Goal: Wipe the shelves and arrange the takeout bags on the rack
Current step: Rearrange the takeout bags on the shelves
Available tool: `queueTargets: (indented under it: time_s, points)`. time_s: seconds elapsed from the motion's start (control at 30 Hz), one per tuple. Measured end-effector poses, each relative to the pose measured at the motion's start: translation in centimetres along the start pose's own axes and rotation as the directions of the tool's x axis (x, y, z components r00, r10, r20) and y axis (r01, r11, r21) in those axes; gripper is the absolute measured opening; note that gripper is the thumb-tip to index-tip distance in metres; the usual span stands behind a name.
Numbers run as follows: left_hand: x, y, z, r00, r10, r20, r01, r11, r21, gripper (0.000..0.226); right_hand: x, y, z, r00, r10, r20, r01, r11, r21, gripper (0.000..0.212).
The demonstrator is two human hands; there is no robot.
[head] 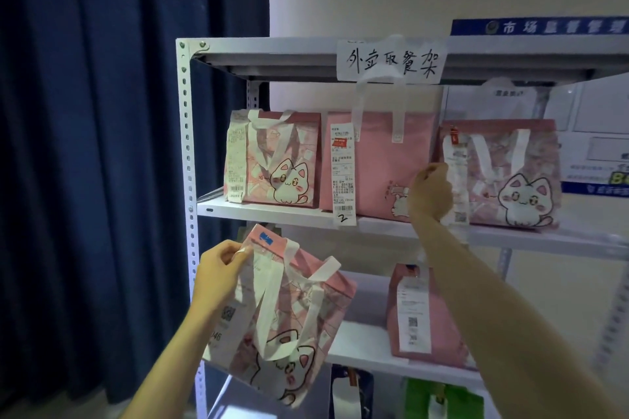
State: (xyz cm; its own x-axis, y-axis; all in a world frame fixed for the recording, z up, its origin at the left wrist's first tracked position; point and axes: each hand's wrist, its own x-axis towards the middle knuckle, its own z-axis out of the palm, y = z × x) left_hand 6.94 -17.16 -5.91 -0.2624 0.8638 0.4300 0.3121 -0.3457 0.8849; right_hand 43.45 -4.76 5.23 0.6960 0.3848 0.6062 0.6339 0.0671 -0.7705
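Note:
My left hand (219, 270) grips the top corner of a pink cat-print takeout bag (289, 326), holding it tilted in the air in front of the white metal rack (186, 153). On the upper shelf (272, 209) stand three pink bags: a cat-print one at the left (275, 156), a plain pink one in the middle (381, 160), and a cat-print one at the right (503, 173). My right hand (430, 190) reaches up and pinches the long receipt (456, 187) hanging on the right bag. One more pink bag (422, 316) stands on the shelf below.
A handwritten paper label (391, 59) is taped to the top shelf edge. Dark blue curtains (102, 146) hang left of the rack. A green bag (442, 398) and a dark bag (350, 391) sit on the lowest visible shelf. Blue notices (544, 27) hang on the wall.

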Motion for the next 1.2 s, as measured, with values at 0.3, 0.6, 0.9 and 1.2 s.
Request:
queueTargets:
  time_s: [0.3,0.6,0.9,1.2]
  points:
    - [0.1,-0.4,-0.3,1.0,-0.012,-0.012,0.012,1.0,-0.007,0.016,-0.3,-0.2,0.2,0.999,-0.041,0.026,0.041,0.999,0.004,0.015]
    - [-0.6,-1.0,-0.4,0.999,-0.031,-0.017,0.03,0.999,-0.035,0.017,-5.8,3.5,-3.3,0.953,-0.298,0.042,0.3,0.953,-0.036,0.029]
    - [-3.1,-4.7,-0.8,0.993,-0.114,0.031,0.116,0.99,-0.081,0.02,-20.4,11.2,-4.5,0.872,-0.314,0.375,0.339,0.941,-0.002,0.003]
    - [-7.2,-13.1,-2.4,0.954,-0.294,0.048,0.297,0.954,-0.049,0.02,-35.2,17.7,-4.3,0.613,-0.065,0.788,0.183,0.981,-0.061,0.017]
